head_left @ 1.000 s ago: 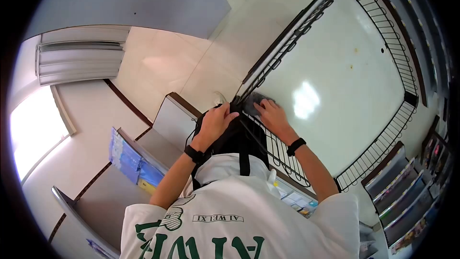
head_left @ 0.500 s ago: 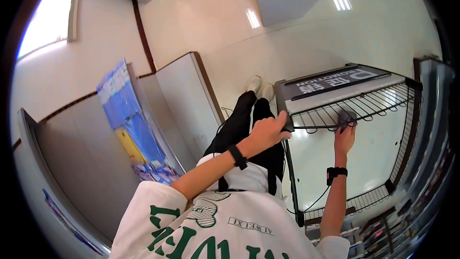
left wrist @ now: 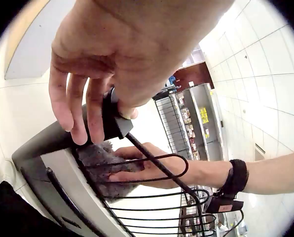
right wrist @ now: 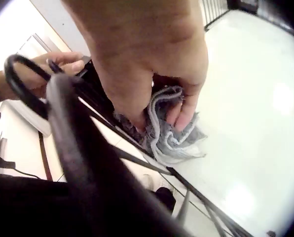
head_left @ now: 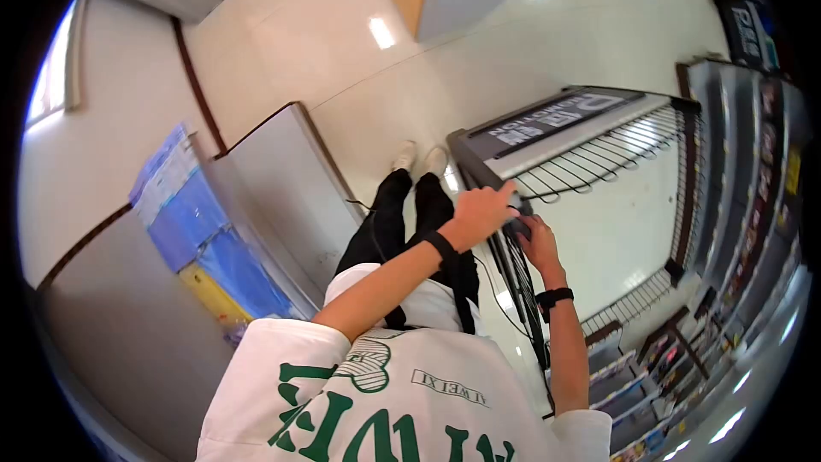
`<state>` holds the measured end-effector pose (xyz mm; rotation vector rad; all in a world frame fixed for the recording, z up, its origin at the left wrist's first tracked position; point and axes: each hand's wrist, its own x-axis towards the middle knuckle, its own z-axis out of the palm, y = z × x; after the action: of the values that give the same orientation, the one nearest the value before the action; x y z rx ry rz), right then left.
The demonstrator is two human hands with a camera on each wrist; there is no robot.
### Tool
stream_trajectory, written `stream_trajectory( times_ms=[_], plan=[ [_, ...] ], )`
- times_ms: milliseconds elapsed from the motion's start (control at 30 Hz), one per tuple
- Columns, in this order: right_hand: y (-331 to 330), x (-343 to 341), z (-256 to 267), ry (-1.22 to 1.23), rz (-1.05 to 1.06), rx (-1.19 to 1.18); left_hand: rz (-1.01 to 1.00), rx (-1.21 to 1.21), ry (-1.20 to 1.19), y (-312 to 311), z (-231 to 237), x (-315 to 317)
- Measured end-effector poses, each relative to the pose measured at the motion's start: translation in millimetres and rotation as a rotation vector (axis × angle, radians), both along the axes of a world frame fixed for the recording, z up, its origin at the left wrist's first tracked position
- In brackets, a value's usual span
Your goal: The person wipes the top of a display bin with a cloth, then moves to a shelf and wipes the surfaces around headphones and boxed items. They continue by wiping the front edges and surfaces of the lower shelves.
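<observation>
My right hand [head_left: 540, 250] pinches a crumpled grey cloth [right wrist: 162, 126] with a pale hemmed edge. The cloth lies inside the near corner of a display stand, against its black wire rail [left wrist: 152, 197] and the white shelf [right wrist: 245, 113]. Close beside it, my left hand [head_left: 481, 212] grips the stand's black corner piece [left wrist: 112, 118], fingers curled over it and thumb on the other side. In the left wrist view the cloth shows just below the left fingertips, behind the wires.
A promotion sign [head_left: 560, 120] covers the stand's side. Grey shelving [head_left: 735, 188] with small goods stands at the right. To the left are a grey panel [head_left: 286, 171] and blue packages [head_left: 201, 214]. A thin cable [head_left: 496, 287] hangs near the stand's leg.
The right hand first went out along the wire rail with the cloth, then came back to the near corner beside the left hand. The left hand stays on the corner. The head view has turned.
</observation>
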<state>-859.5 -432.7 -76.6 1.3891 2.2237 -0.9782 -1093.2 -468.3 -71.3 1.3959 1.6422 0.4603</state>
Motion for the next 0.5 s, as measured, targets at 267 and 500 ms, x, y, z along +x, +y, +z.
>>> stream_trajectory(
  times_ms=[267,500],
  plan=[
    [-42,168,71,-0.164,-0.467,0.265,-0.143,-0.089,0.010,3,-5,-19],
    [-158,172,230,0.231,-1.162,0.739,-0.135,-0.325,-0.201,-3,-42,-55]
  ],
)
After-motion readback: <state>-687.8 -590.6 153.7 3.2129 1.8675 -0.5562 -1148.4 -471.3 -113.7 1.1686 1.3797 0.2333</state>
